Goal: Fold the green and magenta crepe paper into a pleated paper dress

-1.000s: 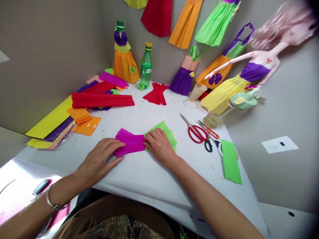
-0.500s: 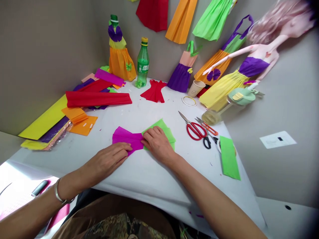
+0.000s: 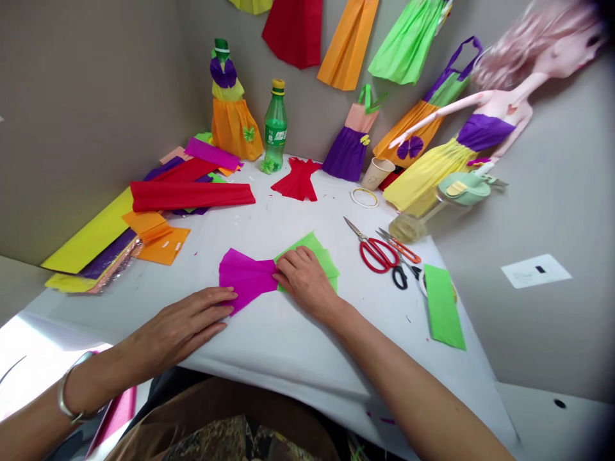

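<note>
A magenta crepe paper piece (image 3: 247, 276) lies fanned out at its left end and narrows toward its right. There it meets a light green crepe paper piece (image 3: 321, 253), which fans out the other way. My right hand (image 3: 307, 278) bends its fingers over this narrow join and pinches the paper, covering part of the green. Stretched out flat, my left hand (image 3: 192, 320) rests its fingertips at the lower left corner of the magenta paper.
Red-handled scissors (image 3: 377, 253) and smaller scissors (image 3: 401, 246) lie right of the papers. A folded green strip (image 3: 444, 307) is near the right edge. Stacked coloured paper (image 3: 192, 195) is at left. Behind stand a green bottle (image 3: 275, 128), paper cup (image 3: 378, 173) and doll (image 3: 485, 134).
My left hand has slid left and toward me, from the magenta paper's middle to its outer corner. More of the magenta fan shows. My right hand stays at the join.
</note>
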Demonstrator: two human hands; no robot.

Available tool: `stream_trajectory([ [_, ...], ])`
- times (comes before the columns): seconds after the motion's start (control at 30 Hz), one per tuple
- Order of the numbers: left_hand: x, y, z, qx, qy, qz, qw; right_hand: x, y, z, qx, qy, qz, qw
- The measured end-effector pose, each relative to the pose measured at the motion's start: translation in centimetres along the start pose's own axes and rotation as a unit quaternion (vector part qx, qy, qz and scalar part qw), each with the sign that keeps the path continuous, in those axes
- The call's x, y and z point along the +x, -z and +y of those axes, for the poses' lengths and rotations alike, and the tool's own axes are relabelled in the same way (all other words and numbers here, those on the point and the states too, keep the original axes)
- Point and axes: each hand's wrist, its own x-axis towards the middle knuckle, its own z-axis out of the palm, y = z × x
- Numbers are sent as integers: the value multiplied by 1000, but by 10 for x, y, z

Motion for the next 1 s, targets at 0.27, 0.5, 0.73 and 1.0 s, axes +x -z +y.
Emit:
stream_trajectory([
  [0.27,-12,1,2,-30,56,-4,998,-1,-2,0,2,-1,11,1000],
  [0.5,3,-7,5,17,110,54,992,-1,-4,2,5,6,26,1000],
  [0.73,4,-3,4,33,41,38,998,-1,-4,1,8,6,23,1000],
  [1.0,1,0,4,8,101,47,994,-2,-2,1,9,2,20,1000],
])
